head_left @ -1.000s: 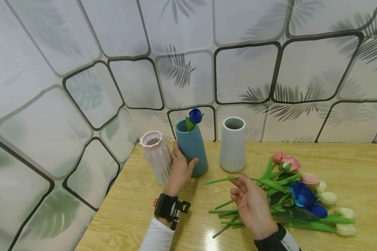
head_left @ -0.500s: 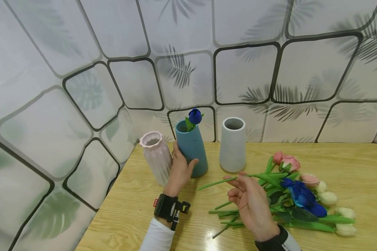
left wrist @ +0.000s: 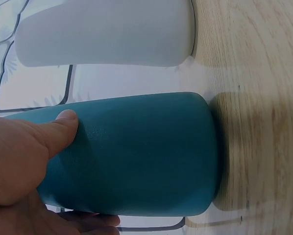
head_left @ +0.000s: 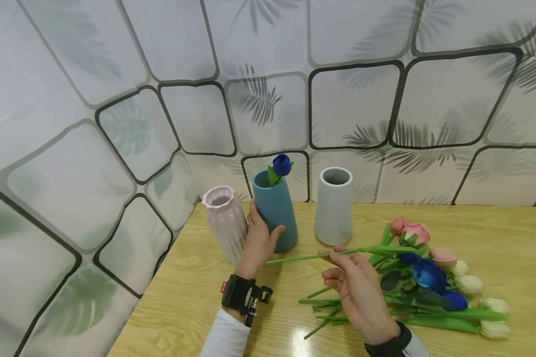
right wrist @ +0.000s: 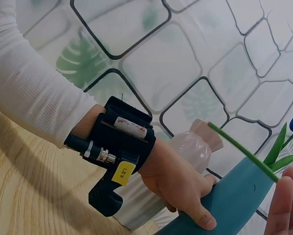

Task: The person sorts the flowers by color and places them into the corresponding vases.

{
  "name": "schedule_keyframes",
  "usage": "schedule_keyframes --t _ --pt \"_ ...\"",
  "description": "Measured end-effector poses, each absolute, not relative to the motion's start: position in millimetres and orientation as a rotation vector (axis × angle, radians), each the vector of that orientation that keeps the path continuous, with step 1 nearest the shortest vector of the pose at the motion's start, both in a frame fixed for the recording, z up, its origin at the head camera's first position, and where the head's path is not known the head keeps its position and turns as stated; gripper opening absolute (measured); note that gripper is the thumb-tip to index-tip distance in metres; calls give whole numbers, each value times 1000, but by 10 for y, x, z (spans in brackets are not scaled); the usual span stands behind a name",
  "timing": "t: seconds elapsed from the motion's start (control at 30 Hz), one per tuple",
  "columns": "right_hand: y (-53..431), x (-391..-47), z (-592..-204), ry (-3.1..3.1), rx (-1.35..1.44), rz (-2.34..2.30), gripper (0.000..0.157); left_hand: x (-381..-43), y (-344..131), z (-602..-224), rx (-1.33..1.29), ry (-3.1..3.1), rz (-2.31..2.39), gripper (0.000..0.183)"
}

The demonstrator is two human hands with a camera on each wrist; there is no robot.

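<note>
A teal-blue vase point(head_left: 275, 213) stands on the table with one blue tulip point(head_left: 282, 165) in its mouth. My left hand point(head_left: 259, 243) grips the vase's lower body, thumb on the near side and fingers on the left side. In the left wrist view the thumb lies along the teal vase point(left wrist: 136, 156). My right hand point(head_left: 359, 292) pinches a green flower stem point(head_left: 303, 258) between thumb and fingers, its bare end pointing left, near the left wrist. A blue bloom point(head_left: 409, 258) seems to belong to this stem; leaves partly hide the join.
To the left of the teal vase stands a pink fluted vase point(head_left: 226, 223), and to its right a white vase point(head_left: 333, 208). Several artificial flowers, pink, white and a blue rose point(head_left: 429, 274), lie piled at the right on the wooden table point(head_left: 174, 307). A patterned curtain point(head_left: 268, 114) hangs behind.
My right hand has drawn the pinched stem leftward and slightly up, out from the pile; its blue bloom now shows above the blue rose. The left hand stays on the teal vase.
</note>
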State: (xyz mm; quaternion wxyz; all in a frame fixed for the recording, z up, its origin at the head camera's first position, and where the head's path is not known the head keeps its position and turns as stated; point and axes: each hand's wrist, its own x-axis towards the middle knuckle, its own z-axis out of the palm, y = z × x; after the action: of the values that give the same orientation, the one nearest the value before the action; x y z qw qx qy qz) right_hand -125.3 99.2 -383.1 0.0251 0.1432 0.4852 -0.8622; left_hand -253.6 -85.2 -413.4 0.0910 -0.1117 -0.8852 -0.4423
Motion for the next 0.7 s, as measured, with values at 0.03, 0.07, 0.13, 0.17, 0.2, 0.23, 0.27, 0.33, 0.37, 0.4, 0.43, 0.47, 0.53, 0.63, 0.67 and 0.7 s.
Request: schedule_keyframes --t 0.03,0.07,0.13,0.17,0.2,0.23,0.27,0.33,0.37,0.4,0.43,0.47,0.53,0.63,0.67,0.7 --pt "984 -1252 -3837 1505 440 -2661 17 -2536 -851 -4134 -329 -2632 -1311 95" --pt "978 -1251 -3845 1510 430 -2653 17 -2537 -848 -4133 -326 -2633 -1308 95" --pt "963 -1252 -3860 1518 402 -2644 18 -2538 -845 -4135 -322 -2630 -1305 95" --pt "957 -1252 -3867 1520 386 -2644 18 -2537 -844 -4133 -321 -2626 -1308 95" --pt "952 -1252 -3875 1523 367 -2644 19 -2536 -843 -4131 -321 -2623 -1311 95" --pt "947 -1253 -3881 1528 353 -2644 19 -2535 -842 -4130 -322 -2623 -1312 95" --pt "941 -1256 -3886 1530 344 -2648 20 -2535 -842 -4128 -322 -2624 -1312 95" --pt "930 -1258 -3894 1550 333 -2662 21 -2535 -843 -4126 -324 -2627 -1311 95" --pt "927 -1257 -3898 1570 328 -2669 21 -2537 -844 -4125 -324 -2630 -1312 95" --pt "923 -1256 -3902 1599 318 -2674 21 -2538 -846 -4125 -325 -2632 -1310 95" --pt "921 -1255 -3906 1632 310 -2678 23 -2541 -848 -4125 -328 -2632 -1306 95" --pt "920 -1254 -3910 1677 295 -2680 25 -2543 -850 -4127 -332 -2628 -1301 95" --pt "917 -1253 -3918 1780 269 -2688 27 -2547 -854 -4130 -330 -2626 -1298 96" --pt "908 -1259 -3926 1937 241 -2704 28 -2553 -857 -4142 -335 -2618 -1288 96" --pt "903 -1263 -3926 1989 232 -2711 27 -2555 -858 -4147 -335 -2614 -1287 96" --pt "898 -1267 -3926 2038 222 -2718 25 -2557 -859 -4151 -335 -2611 -1286 96"
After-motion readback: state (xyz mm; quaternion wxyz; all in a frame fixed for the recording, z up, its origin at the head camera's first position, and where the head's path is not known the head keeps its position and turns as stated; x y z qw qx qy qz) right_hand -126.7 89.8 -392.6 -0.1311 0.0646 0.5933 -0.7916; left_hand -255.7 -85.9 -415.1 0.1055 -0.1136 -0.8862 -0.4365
